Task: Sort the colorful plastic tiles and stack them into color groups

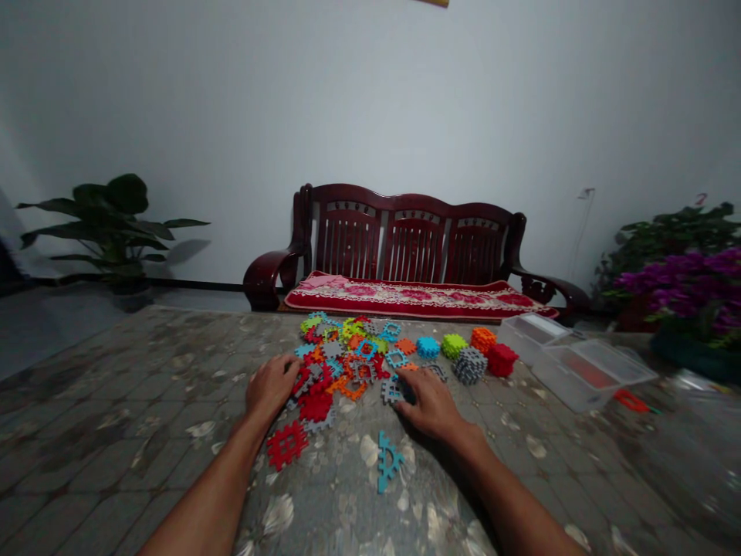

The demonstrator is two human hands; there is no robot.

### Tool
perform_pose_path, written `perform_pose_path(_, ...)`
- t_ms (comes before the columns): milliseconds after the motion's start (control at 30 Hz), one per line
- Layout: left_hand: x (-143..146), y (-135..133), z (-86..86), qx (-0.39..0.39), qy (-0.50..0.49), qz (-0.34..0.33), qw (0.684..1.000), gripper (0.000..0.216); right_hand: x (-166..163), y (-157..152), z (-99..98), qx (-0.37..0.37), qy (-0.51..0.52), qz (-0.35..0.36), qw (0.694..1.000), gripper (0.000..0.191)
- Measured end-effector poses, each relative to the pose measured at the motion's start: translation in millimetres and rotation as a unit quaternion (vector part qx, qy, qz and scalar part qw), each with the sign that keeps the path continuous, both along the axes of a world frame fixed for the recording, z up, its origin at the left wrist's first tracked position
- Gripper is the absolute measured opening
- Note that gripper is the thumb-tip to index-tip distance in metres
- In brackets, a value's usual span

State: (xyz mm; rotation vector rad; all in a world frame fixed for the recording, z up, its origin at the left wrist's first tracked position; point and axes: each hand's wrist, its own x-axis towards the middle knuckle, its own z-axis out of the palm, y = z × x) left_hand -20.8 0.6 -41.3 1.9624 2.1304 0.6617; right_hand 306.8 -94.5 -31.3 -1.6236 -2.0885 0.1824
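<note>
A heap of flat, toothed plastic tiles [347, 351] in red, orange, blue, green and grey lies on the patterned table [144, 386]. My left hand [271, 384] rests at the heap's left edge, fingers curled onto red tiles. My right hand [431, 403] lies palm down at the heap's near right, fingertips on a grey tile [391, 390]; what the fingers grip is hidden. A red tile [286, 445] and a blue tile [387, 460] lie apart, nearer me. Built cubes stand in a row: blue [428, 347], green [454, 345], orange [482, 338], grey [469, 364], red [501, 359].
Two clear plastic boxes [584, 371] sit at the table's right, with a red piece [631, 401] beside them. Beyond the table stands a dark wooden bench [405, 247] with a red cushion. A leafy plant [109, 224] is at left, purple flowers [688, 286] at right.
</note>
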Motion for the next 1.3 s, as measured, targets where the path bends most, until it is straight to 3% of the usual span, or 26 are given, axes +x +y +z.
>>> perform_pose_path(133,-0.7,1.0,-0.2,0.002,-0.003,-0.005,1.0,0.04,5.9,6.3,-1.8,0.022,0.07,0.001,0.997,0.062)
perform_pose_path(233,-1.7,2.0,-2.0,0.008,-0.006,-0.006,1.0,0.039,24.6,15.8,9.1,0.061,0.15,-0.028,0.986,0.061)
perform_pose_path(433,-2.7,2.5,-3.8,0.015,-0.011,-0.001,1.0,0.038,99.6,26.1,41.0,0.094,0.251,-0.099,0.958,0.072)
perform_pose_path(567,-2.9,2.7,-2.5,0.017,-0.016,-0.002,1.0,0.037,148.6,26.9,42.1,0.067,0.279,-0.127,0.949,0.075)
perform_pose_path(700,-4.2,4.9,-3.4,0.005,-0.013,-0.005,1.0,0.041,175.3,30.9,36.4,0.04,0.29,-0.12,0.949,0.073)
perform_pose_path(1000,-7.8,8.7,-9.2,0.009,-0.013,-0.017,1.0,0.044,179.8,34.2,28.7,-0.013,0.291,-0.106,0.951,0.069)
perform_pose_path(1167,-6.3,7.3,-4.4,0.005,-0.013,-0.015,1.0,0.042,162.6,30.3,18.4,0.049,0.286,-0.184,0.939,0.068)
perform_pose_path(1300,-5.4,6.4,-2.6,-0.003,-0.012,-0.01,1.0,0.042,141.7,27.3,4.7,0.089,0.192,-0.247,0.946,0.081)
